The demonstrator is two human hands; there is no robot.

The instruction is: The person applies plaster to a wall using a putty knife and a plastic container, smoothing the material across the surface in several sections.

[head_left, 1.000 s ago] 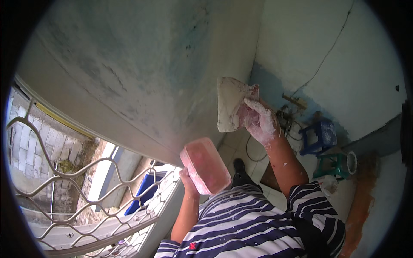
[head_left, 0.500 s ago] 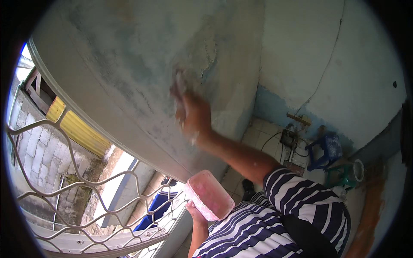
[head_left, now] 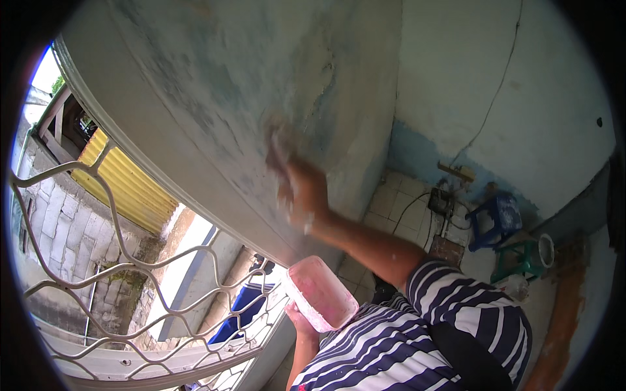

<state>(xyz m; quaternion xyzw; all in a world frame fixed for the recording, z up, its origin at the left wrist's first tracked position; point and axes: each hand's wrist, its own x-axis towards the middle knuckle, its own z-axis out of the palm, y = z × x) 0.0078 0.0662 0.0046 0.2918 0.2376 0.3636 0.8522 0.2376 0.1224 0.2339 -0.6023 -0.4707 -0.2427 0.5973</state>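
Against the patchy grey wall point(head_left: 215, 78), my right hand point(head_left: 305, 192) is closed around a flat pinkish-brown tool point(head_left: 279, 140), smeared by motion. Its exact kind is hard to make out. The tool is at the wall surface, just left of a rough, cracked patch point(head_left: 319, 98). White smears mark my right wrist. Lower down, my left hand point(head_left: 300, 318) grips a pink rectangular plastic tub point(head_left: 323, 293) from its left side, close to my striped shirt. The tub is tilted, and pale pink residue coats its inside; my left fingers are partly hidden behind it.
A white metal window grille point(head_left: 124, 267) curves along the left, with a block wall point(head_left: 65, 228) and yellow corrugated sheet point(head_left: 134, 189) outside. On the tiled floor at right stand a blue stool point(head_left: 497, 218) and a green stool point(head_left: 518, 257), near cables and a dark device point(head_left: 442, 201).
My right hand and the tool have shifted slightly down and to the right along the wall. The view has tilted a little; my left hand still holds the tub.
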